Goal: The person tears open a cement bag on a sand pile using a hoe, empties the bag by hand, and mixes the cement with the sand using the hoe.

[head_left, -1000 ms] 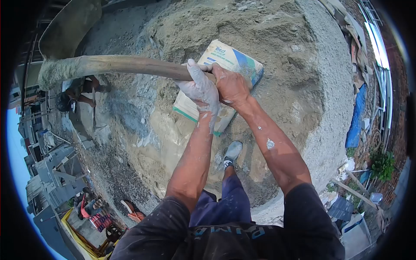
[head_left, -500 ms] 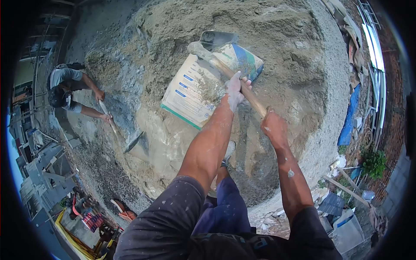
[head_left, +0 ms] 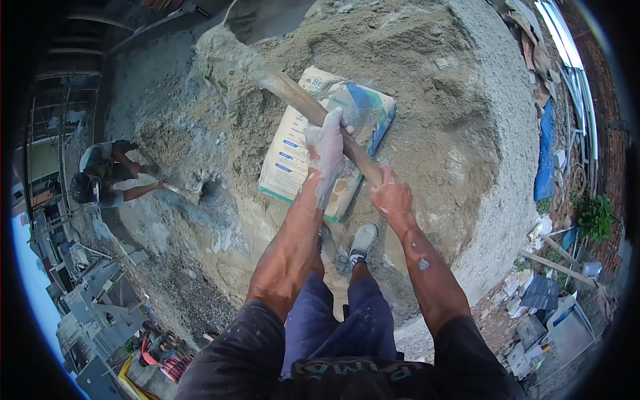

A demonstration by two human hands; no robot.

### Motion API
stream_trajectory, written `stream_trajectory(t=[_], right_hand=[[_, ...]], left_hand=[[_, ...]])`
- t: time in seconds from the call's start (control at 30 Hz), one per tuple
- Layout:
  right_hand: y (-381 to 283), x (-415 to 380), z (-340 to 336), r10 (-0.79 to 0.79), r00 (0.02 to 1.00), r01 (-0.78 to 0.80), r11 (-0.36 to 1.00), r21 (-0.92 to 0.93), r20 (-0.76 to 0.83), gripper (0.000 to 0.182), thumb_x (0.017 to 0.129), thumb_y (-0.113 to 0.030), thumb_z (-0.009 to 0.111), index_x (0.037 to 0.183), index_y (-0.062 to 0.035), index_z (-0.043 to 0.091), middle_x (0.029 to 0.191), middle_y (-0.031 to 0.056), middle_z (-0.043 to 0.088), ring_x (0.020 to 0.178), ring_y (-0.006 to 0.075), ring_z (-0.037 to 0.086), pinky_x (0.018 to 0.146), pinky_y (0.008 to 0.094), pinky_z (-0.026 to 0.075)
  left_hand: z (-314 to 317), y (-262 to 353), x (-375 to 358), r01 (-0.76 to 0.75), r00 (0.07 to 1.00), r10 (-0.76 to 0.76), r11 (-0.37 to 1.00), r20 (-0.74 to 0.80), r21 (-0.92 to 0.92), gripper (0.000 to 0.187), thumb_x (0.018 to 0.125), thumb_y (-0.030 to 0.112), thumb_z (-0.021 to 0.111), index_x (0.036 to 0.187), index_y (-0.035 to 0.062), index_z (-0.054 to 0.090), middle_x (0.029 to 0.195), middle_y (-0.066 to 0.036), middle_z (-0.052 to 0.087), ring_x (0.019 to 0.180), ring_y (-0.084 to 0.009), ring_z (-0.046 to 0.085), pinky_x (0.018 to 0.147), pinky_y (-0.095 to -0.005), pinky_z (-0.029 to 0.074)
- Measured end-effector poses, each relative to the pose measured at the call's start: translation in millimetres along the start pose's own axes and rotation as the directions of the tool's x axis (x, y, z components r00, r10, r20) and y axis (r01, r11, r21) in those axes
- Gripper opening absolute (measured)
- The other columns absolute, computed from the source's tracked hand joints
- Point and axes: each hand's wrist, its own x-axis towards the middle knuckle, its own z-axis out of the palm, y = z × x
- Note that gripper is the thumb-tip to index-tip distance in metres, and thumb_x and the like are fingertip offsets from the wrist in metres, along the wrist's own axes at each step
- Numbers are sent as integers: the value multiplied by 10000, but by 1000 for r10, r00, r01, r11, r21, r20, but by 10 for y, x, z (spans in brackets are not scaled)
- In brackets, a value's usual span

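Note:
My left hand [head_left: 327,137], coated in pale dust, is wrapped round the middle of a hoe's wooden handle [head_left: 297,95]. Nearer its lower end, my right hand [head_left: 392,193] grips the same handle. The hoe's dusty socket end points up and left, and its dark blade [head_left: 270,20] is partly cut off at the top of the view. Beneath the handle, a printed white cement bag [head_left: 283,163] with blue and green marks lies on the sand heap [head_left: 447,170]. My left forearm and hand hide part of the bag.
At the left, a co-worker [head_left: 100,173] bends over with a long-handled tool [head_left: 180,192] against the mix. My feet [head_left: 363,240] stand close below the bag. A rough concrete edge [head_left: 510,160] curves along the right, with rubble, a blue tarp [head_left: 545,157] and a plant [head_left: 593,217] beyond.
The hoe has lifted off the bag, its head swinging up and left. Both hands moved left with the handle. The bag has turned slightly, and the co-worker's tool has shifted upward in view.

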Motion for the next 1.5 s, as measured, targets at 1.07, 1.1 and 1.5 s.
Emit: stream_trajectory(t=[1.07, 1.1, 1.5], right_hand=[[-50, -1488, 855, 642, 730, -671, 739, 64, 235, 452, 748, -246, 696, 1093, 28, 593, 833, 253, 663, 837, 400, 674, 726, 473, 537], [44, -1344, 886, 616, 766, -635, 770, 67, 182, 454, 755, -249, 685, 1101, 29, 588, 845, 272, 662, 837, 414, 673, 723, 483, 537], [-1059, -127, 224, 110, 991, -130, 910, 393, 73, 497, 772, -228, 677, 1199, -12, 542, 914, 288, 662, 873, 463, 648, 741, 493, 510]], left_hand=[[-560, -1573, -259, 422, 897, -442, 846, -16, 325, 291, 907, 290, 637, 841, 42, 500, 596, -31, 528, 413, -133, 510, 348, -292, 418], [-447, -1609, -119, 403, 902, -430, 865, 29, 300, 291, 905, 288, 638, 823, 46, 498, 595, -33, 529, 413, -132, 510, 347, -291, 415], [-358, 443, -16, -459, 887, 452, 837, 95, 297, 213, 902, 203, 634, 902, 19, 525, 583, -20, 532, 465, -107, 522, 419, -276, 425]])
